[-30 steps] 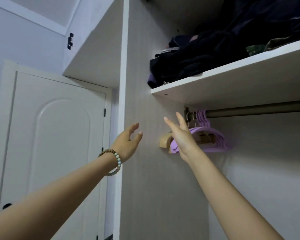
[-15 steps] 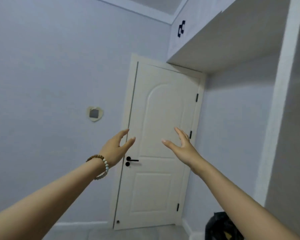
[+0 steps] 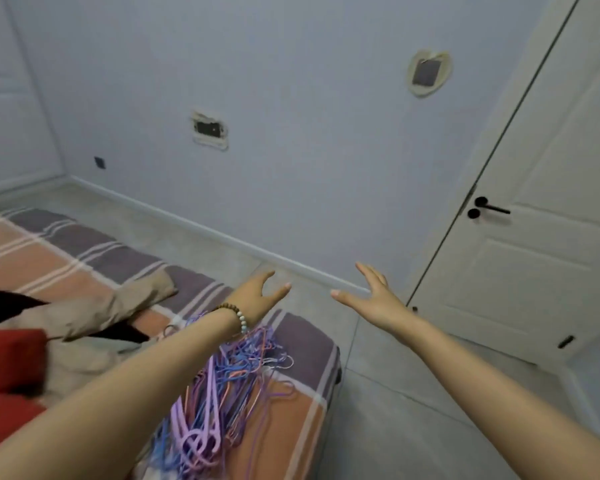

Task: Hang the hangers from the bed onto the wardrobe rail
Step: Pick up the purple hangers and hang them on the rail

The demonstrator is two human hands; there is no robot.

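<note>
Swinging away from the wardrobe side, the view has turned left and dropped since the earlier frame, so the door (image 3: 534,271) now sits at the right edge and the bed (image 3: 84,244) fills the lower left. Both arms have kept their outstretched pose through the turn. The left hand (image 3: 257,299), a beaded bracelet (image 3: 238,315) at its wrist, and the right hand (image 3: 374,301) are raised ahead with fingers spread. Each grip is released and holds nothing, probably so that both are free for the next load. The hangers (image 3: 222,393), a tangled heap of purple, blue and pink, lie on the striped bed near its corner, beneath the left forearm and untouched. A beige garment (image 3: 101,313) and a red cushion (image 3: 7,358) lie further left. The wardrobe rail is out of view. Next, I judge, comes a reach down to gather a bunch by the hooks, and tangled as they are, they may snag.
</note>
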